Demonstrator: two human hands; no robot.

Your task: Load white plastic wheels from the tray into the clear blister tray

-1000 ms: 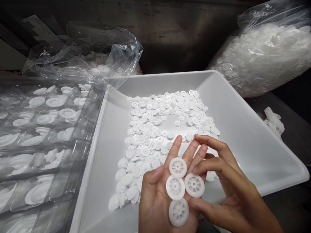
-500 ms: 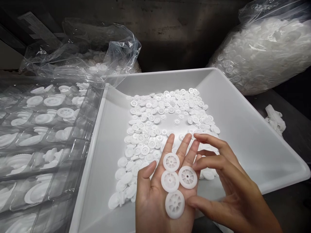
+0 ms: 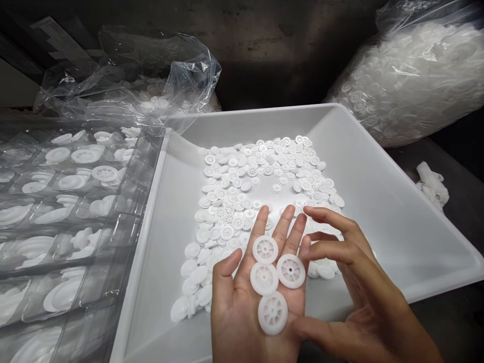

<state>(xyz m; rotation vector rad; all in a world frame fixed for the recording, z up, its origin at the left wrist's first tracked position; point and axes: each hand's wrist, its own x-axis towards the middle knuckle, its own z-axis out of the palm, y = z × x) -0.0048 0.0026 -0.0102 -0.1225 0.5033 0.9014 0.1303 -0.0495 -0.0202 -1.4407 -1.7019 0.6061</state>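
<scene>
My left hand (image 3: 245,297) lies palm up over the near edge of a white tray (image 3: 378,201), fingers stretched out. Several white plastic spoked wheels (image 3: 272,275) rest on its palm and fingers. My right hand (image 3: 348,282) hovers just to the right, fingers spread and curved, thumb under the left hand's edge, fingertips close to the left fingers; it holds nothing I can see. A heap of small white wheels (image 3: 257,191) covers the tray floor behind both hands.
Clear plastic compartment trays (image 3: 68,212) holding white wheels lie to the left. An open clear bag (image 3: 139,96) sits behind them. A full clear bag of white parts (image 3: 412,80) stands at the right. A crumpled white glove (image 3: 433,184) lies on the dark bench.
Both hands have drifted slightly left and toward the tray. The wheels stay on my left palm, and the right hand's fingers remain beside them.
</scene>
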